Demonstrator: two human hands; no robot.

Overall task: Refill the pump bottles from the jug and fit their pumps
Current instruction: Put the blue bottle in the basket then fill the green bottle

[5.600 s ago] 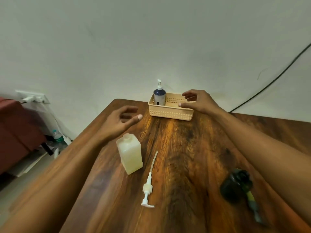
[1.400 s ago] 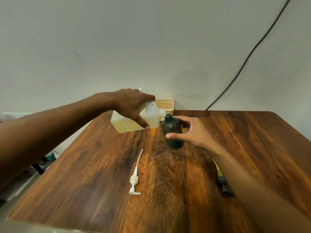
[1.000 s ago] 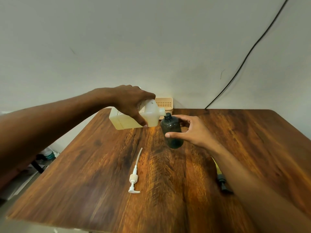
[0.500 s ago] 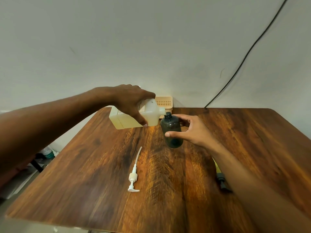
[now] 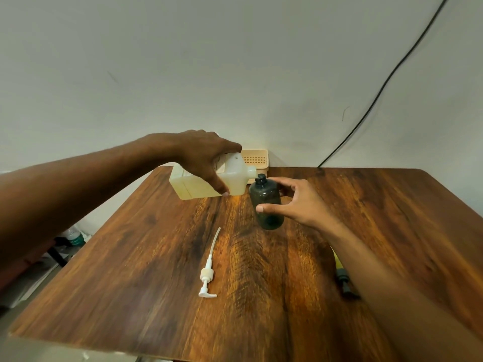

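My left hand (image 5: 206,158) grips the pale translucent jug (image 5: 235,180), tipped on its side above the table with its spout right at the open neck of the dark green bottle (image 5: 266,202). My right hand (image 5: 295,202) holds that bottle upright on the wooden table (image 5: 156,270), thumb in front and fingers behind. A white pump (image 5: 207,273) with its long tube lies flat on the table nearer to me. A dark pump (image 5: 343,279) with a yellowish tube lies to the right, partly hidden by my right forearm.
A beige perforated basket (image 5: 257,159) stands at the table's far edge against the wall, mostly hidden behind the jug. A black cable (image 5: 392,74) runs down the wall at right. Off the table's left edge, a small water bottle (image 5: 73,237) stands on the floor.
Since 5.6 s ago my left hand picked up the jug and my right hand stood the dark bottle upright. Over the last second the jug stays tipped at the bottle's neck, nearly still.
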